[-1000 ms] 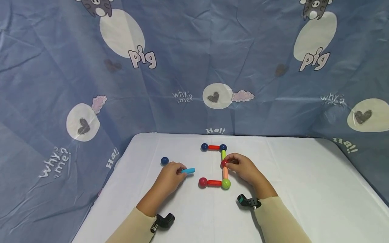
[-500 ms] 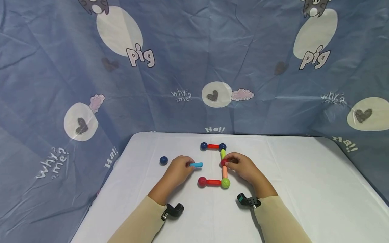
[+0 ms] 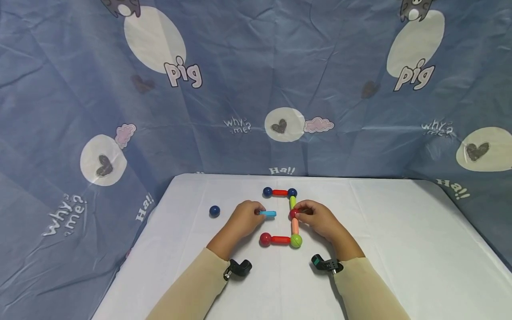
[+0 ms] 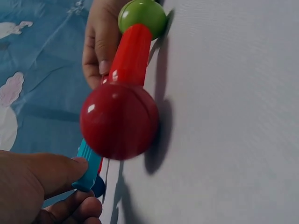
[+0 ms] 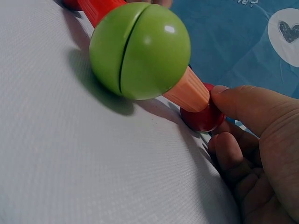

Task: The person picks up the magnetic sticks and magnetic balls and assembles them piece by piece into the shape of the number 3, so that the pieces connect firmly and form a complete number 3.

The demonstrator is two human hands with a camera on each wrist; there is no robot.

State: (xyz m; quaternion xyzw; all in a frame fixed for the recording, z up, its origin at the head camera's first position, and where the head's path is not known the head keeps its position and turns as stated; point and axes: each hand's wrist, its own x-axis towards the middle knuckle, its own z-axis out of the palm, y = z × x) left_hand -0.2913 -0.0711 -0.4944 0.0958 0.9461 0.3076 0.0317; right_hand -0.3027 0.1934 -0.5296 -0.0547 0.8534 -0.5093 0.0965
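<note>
Between thumb and fingers my left hand (image 3: 247, 218) pinches a light-blue rod (image 4: 88, 163), its free end toward the red middle ball (image 3: 294, 214) but apart from it. That ball is gripped by my right hand (image 3: 321, 219). A yellow-green rod (image 3: 293, 202) runs from it to a dark-blue ball (image 3: 292, 193), and an orange rod (image 3: 295, 226) to a green ball (image 5: 140, 51). From the dark-blue ball a red rod (image 3: 280, 193) leads left to another dark-blue ball (image 3: 267, 192). The nearer red rod (image 4: 132, 53) joins the green ball to a larger red ball (image 4: 119, 121).
A loose dark-blue ball (image 3: 214, 211) lies on the white table (image 3: 384, 249), left of my left hand. Behind the table's far edge hangs a blue patterned cloth (image 3: 240, 89). Each wrist wears a black camera (image 3: 239, 268).
My left hand has moved right and a little away from me with the light-blue rod, nearer the red middle ball. The right hand stays on that ball.
</note>
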